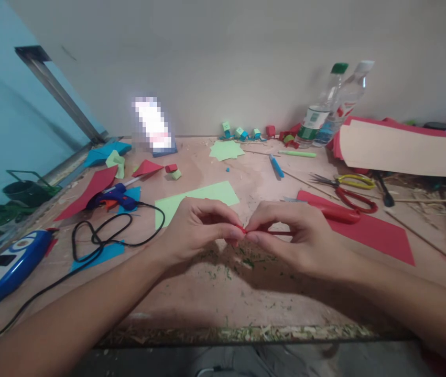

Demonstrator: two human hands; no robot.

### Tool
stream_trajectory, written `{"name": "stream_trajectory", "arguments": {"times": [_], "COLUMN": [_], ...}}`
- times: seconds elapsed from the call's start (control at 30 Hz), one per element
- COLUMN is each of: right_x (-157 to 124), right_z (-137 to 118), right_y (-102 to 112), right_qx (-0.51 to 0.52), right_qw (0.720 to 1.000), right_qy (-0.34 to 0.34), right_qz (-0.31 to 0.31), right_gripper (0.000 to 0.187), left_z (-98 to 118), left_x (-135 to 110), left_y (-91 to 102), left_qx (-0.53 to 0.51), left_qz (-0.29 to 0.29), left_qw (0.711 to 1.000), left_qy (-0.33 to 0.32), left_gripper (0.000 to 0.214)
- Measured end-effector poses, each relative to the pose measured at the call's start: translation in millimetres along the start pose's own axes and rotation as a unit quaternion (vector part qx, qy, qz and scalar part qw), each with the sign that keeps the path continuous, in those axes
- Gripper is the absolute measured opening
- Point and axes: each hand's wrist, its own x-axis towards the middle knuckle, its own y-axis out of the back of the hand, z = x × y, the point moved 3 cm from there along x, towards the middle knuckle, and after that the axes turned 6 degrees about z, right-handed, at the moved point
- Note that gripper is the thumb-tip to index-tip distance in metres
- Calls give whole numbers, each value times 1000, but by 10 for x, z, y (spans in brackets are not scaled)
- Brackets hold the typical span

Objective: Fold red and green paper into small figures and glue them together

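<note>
Over the middle of the wooden table, my left hand [203,228] and my right hand [293,235] meet fingertip to fingertip. Both are closed in a pinch on a thin red strip [281,233]. Its end shows as a small red bit between the fingertips, and the rest runs back under my right palm. Whether it is paper I cannot tell. Behind my left hand lies a light green paper sheet [223,195]. Beside my right hand are a red paper sheet [383,243] and a red-handled tool [336,211], partly hidden by the hand.
Left stand a glue gun [115,196] with a looping black cord and a blue-white tape dispenser [18,267]. Right lie scissors [348,191], thin sticks and stacked paper [403,149]. Two bottles [315,120], small paper cubes [240,132] and a lit phone [152,125] line the back.
</note>
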Motion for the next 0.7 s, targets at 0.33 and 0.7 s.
{"name": "stream_trajectory", "arguments": {"times": [0.33, 0.7], "right_x": [-26, -38], "right_z": [-45, 41], "right_y": [2, -1], "right_qx": [-47, -84], "right_qw": [994, 989], "right_qy": [92, 117], "right_qz": [33, 37], "right_gripper": [10, 15], "left_z": [-26, 40], "left_x": [7, -60], "left_y": [-19, -24], "left_qx": [-37, 109], "left_qz": [50, 101], "left_qw": [997, 968], "left_qy": [-49, -201], "left_gripper": [18, 16]}}
